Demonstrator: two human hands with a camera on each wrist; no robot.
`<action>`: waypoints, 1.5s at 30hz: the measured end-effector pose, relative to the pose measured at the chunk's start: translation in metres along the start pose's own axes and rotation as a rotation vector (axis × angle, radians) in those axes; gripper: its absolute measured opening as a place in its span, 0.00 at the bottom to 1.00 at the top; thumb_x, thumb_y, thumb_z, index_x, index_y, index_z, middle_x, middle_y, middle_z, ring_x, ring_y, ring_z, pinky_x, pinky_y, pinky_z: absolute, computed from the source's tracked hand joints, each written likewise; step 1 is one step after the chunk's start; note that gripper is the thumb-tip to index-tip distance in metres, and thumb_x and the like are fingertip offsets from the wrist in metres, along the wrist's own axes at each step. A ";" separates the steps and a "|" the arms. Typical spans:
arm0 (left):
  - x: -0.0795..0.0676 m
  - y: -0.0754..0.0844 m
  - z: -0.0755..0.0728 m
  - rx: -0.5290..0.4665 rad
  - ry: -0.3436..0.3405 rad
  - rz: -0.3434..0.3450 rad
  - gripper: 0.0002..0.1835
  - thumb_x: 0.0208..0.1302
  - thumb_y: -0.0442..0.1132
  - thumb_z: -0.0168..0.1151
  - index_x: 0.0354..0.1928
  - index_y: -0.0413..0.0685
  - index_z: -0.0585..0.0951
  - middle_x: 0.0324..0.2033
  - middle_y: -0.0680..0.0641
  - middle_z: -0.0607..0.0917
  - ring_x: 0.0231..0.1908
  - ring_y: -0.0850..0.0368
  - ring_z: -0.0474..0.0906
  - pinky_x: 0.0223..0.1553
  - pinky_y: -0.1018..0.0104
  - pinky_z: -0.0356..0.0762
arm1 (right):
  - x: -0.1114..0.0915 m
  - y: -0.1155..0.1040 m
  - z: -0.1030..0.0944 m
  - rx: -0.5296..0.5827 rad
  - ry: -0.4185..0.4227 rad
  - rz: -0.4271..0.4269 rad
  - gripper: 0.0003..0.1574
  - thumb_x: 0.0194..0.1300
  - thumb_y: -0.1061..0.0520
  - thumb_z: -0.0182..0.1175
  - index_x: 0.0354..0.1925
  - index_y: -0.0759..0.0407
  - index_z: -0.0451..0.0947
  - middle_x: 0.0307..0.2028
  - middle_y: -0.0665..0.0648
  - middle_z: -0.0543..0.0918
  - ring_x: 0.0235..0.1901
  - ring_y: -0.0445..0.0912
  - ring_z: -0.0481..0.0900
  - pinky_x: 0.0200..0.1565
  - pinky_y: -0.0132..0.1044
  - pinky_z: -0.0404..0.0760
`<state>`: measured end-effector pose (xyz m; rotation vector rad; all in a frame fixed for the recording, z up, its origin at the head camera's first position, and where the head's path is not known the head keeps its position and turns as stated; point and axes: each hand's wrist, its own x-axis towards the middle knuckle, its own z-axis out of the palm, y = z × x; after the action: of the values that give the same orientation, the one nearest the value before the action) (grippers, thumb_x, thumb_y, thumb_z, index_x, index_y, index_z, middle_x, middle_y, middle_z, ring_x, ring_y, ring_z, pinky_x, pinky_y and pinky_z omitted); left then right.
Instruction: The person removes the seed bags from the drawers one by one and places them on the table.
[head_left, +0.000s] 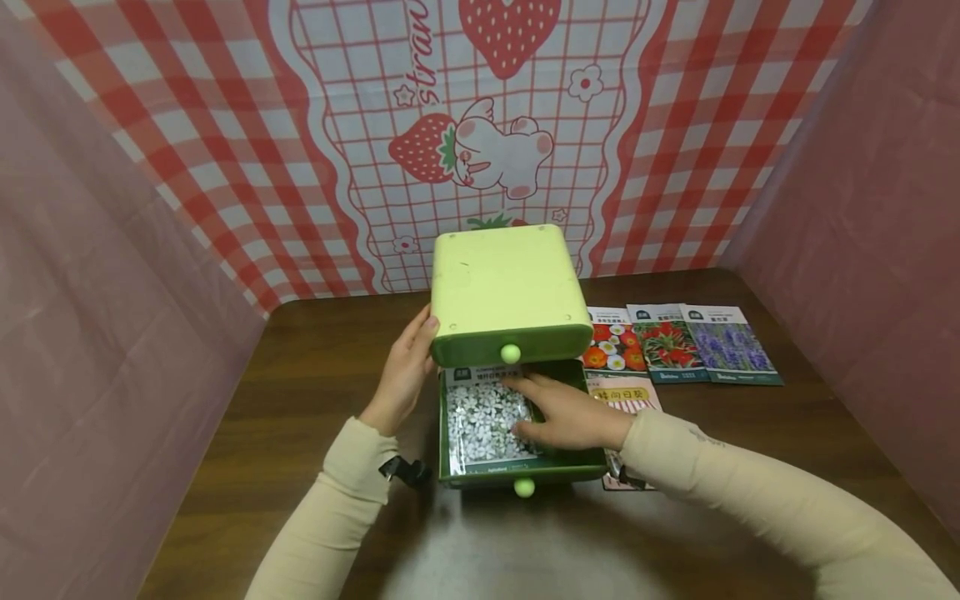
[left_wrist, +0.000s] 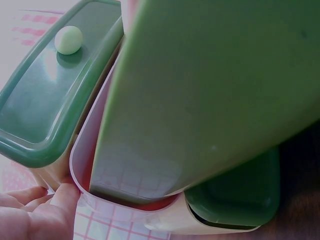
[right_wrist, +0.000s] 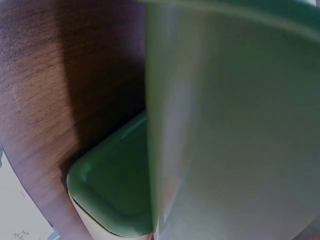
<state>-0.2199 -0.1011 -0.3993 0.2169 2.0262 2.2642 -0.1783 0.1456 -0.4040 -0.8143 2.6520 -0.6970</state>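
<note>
A small drawer cabinet with a pale yellow-green top (head_left: 506, 279) and dark green fronts stands on the table. One drawer (head_left: 573, 457) below the top one is pulled out toward the front. Inside it lies a seed packet (head_left: 487, 425) printed with white flowers. My right hand (head_left: 570, 412) reaches into the drawer, its fingers and thumb spread over the packet's right side; the right wrist view shows the drawer's wall instead of the hand. My left hand (head_left: 405, 367) rests against the cabinet's left side, fingers (left_wrist: 62, 200) touching the casing beside the opening.
Right of the cabinet lie seed packets with orange and white flowers (head_left: 615, 342), red flowers (head_left: 671, 343) and purple flowers (head_left: 727, 343). A pink-striped packet (head_left: 622, 392) lies partly under my right forearm. A strawberry-print checked cloth (head_left: 352, 167) hangs behind the wooden table (head_left: 300, 400).
</note>
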 end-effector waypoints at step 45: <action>-0.001 0.000 0.001 0.002 0.000 0.005 0.32 0.76 0.54 0.46 0.76 0.52 0.56 0.74 0.48 0.61 0.68 0.51 0.66 0.69 0.50 0.66 | -0.001 -0.004 -0.004 0.796 -0.037 0.278 0.40 0.67 0.69 0.50 0.69 0.85 0.45 0.37 0.64 0.79 0.36 0.43 0.82 0.44 0.38 0.87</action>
<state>-0.2186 -0.1002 -0.3989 0.2222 2.0308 2.2650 -0.1767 0.1445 -0.3986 -0.2231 2.0844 -1.4723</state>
